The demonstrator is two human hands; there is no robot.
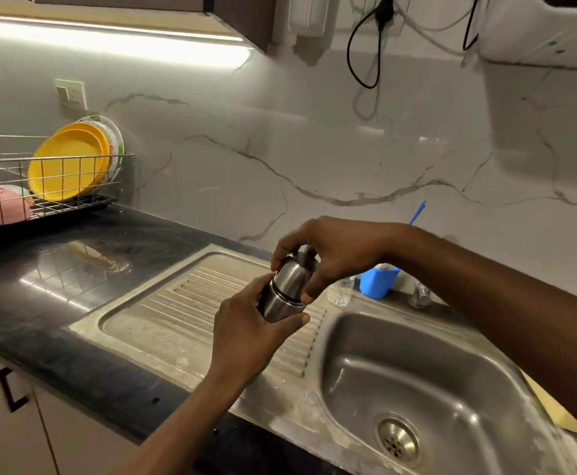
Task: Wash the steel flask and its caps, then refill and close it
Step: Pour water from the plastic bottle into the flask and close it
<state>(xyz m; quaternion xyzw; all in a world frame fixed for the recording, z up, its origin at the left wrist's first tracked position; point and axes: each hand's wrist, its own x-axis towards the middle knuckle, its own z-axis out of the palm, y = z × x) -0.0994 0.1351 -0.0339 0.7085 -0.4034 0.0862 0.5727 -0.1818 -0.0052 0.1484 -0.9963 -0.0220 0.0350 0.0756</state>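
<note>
Both hands are on it: left hand (249,323) wrapped round the lower body of the steel flask (280,305), right hand (331,255) gripping the cap (295,272) on top. The flask is tilted and held in the air over the ribbed drainboard (184,303), just left of the sink (417,365) bowl. No water running that I can see, so I'd call this the opening twist, with washing, refill and closing ahead, though it could be the final tightening. A blue cup (378,282) stands behind, the dish rack (74,200) far left.
</note>
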